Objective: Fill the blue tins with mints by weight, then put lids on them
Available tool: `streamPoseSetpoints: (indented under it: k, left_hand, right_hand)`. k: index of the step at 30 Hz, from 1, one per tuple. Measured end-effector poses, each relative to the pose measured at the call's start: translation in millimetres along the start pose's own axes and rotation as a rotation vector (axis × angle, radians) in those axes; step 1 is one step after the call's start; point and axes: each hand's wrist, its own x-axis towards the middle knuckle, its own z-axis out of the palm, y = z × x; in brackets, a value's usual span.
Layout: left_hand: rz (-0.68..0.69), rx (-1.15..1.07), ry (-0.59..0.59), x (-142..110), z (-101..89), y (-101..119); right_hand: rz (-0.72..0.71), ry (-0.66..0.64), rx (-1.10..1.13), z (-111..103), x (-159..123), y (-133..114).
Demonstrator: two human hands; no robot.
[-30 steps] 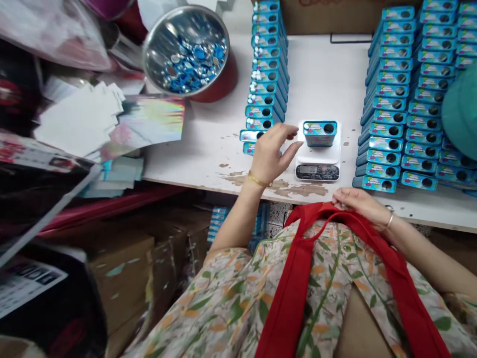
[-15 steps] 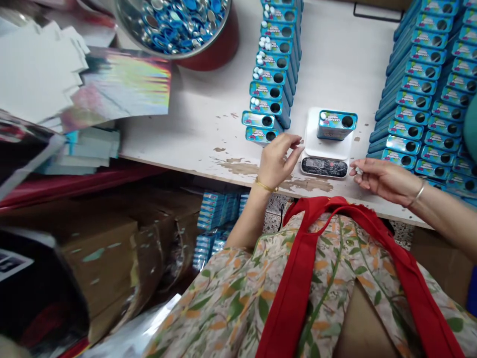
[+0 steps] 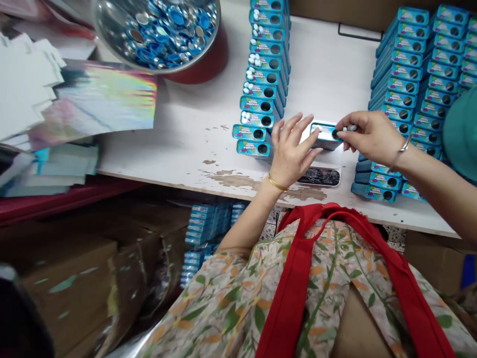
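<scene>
A blue tin (image 3: 323,133) with a round hole in its top stands on a small white digital scale (image 3: 319,176), partly covered by my hands. At the tin's hole, my right hand (image 3: 368,134) pinches small white candies (image 3: 349,128) between its fingers. My left hand (image 3: 294,149) is spread beside the tin, with a fingertip at the near edge of its top. To the left stands a row of similar blue tins (image 3: 252,147), several with white candies lying on their tops.
A metal bowl (image 3: 214,37) of blue and silver caps stands at the back left. More rows of blue tins (image 3: 404,72) fill the right side, near a teal rounded object (image 3: 462,132). Shiny printed sheets (image 3: 122,99) lie at the left, cardboard boxes (image 3: 74,268) below.
My right hand has moved from beside the scale's display up to the tin's hole with the candies. My left hand has risen and spread toward the tin. The view has shifted slightly.
</scene>
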Motion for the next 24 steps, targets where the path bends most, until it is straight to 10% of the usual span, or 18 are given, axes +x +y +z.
streamPoseSetpoints:
  k: [14, 20, 24]
  left_hand:
    - [0.117, -0.129, -0.06, 19, 19.3, 23]
    - [0.106, -0.217, 0.202, 9, 0.3, 23]
    - [0.085, -0.274, 0.282, -8, -9.9, 10]
  right_hand:
    - [-0.065, 0.101, -0.06, -10, -18, -26]
    - [-0.05, 0.604, -0.334, -119, -55, -19]
    - [0.382, 0.799, -0.721, -205, -77, 18]
